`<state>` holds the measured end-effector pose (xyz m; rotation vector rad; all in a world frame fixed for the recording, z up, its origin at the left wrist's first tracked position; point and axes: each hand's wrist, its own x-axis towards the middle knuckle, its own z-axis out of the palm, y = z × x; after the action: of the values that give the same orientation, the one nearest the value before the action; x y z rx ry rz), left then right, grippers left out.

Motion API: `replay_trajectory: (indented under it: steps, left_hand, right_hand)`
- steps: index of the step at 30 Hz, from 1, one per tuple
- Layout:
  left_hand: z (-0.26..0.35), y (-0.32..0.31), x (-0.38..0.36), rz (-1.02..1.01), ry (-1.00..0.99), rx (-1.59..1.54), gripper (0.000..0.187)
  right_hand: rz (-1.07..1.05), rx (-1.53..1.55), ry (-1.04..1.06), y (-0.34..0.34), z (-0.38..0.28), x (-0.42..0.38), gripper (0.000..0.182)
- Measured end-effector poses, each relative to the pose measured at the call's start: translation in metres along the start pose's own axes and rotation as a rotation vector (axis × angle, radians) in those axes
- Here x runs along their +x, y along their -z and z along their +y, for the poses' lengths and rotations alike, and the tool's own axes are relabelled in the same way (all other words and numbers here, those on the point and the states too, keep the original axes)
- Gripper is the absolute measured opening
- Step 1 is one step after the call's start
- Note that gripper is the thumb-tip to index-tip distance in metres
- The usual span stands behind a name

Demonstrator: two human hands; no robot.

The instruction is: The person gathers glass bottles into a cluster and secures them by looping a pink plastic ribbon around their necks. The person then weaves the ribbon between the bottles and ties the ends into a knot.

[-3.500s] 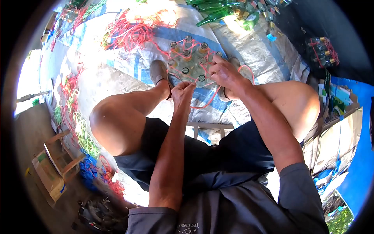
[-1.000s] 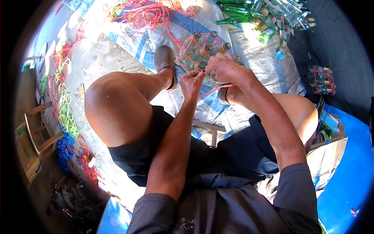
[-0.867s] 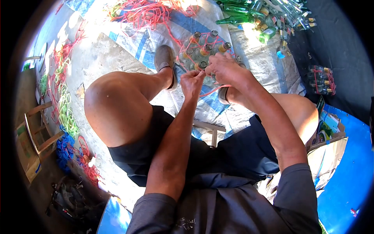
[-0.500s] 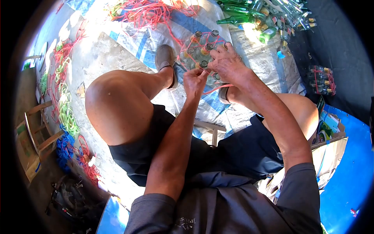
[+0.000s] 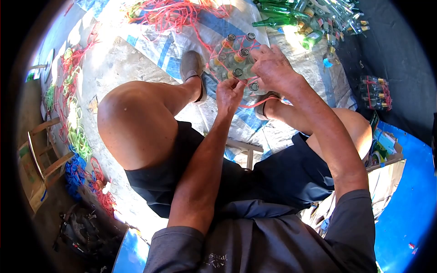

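Nearest: grey T-shirt (image 5: 273,241), dark shorts (image 5: 291,166), worn by a seated person. Left hand (image 5: 231,93), thumb and forefinger pinched on pink strap (image 5: 251,106). Right hand (image 5: 274,68), fingers curled over the bottles' right side; from here I cannot tell its grip. Clear glass bottles (image 5: 239,59), upright, clustered beside the left shoe (image 5: 192,66), laced with strap. Beyond: strap tangle (image 5: 175,16); green bottles (image 5: 275,22), lying.
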<state>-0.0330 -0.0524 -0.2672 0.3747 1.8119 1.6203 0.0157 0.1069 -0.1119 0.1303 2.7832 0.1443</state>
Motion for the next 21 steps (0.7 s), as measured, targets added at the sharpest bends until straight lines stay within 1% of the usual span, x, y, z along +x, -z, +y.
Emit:
replay_trajectory:
  steps: [1,4,7,10,16,21]
  left_hand:
    - [0.001,0.000,0.000,-0.003,0.003,0.008,0.027]
    - [0.002,-0.001,-0.001,-0.016,-0.008,-0.015,0.027]
    - [0.003,-0.002,-0.003,-0.032,-0.007,0.010,0.022]
    - [0.004,-0.002,-0.003,-0.039,-0.014,-0.017,0.021]
    - [0.005,-0.004,-0.004,-0.043,-0.005,-0.044,0.019]
    - [0.002,-0.005,-0.002,-0.019,-0.025,-0.048,0.020]
  right_hand:
    - [0.010,0.013,-0.002,0.001,0.003,-0.001,0.019]
    - [-0.068,0.042,-0.055,0.005,0.007,-0.001,0.027]
    - [-0.103,0.121,-0.108,-0.002,0.013,-0.001,0.025]
    - [-0.047,0.062,-0.142,-0.009,0.023,-0.004,0.022]
    - [0.099,0.164,-0.181,-0.030,0.035,-0.008,0.015]
    - [0.154,0.202,-0.177,-0.038,0.035,-0.002,0.011]
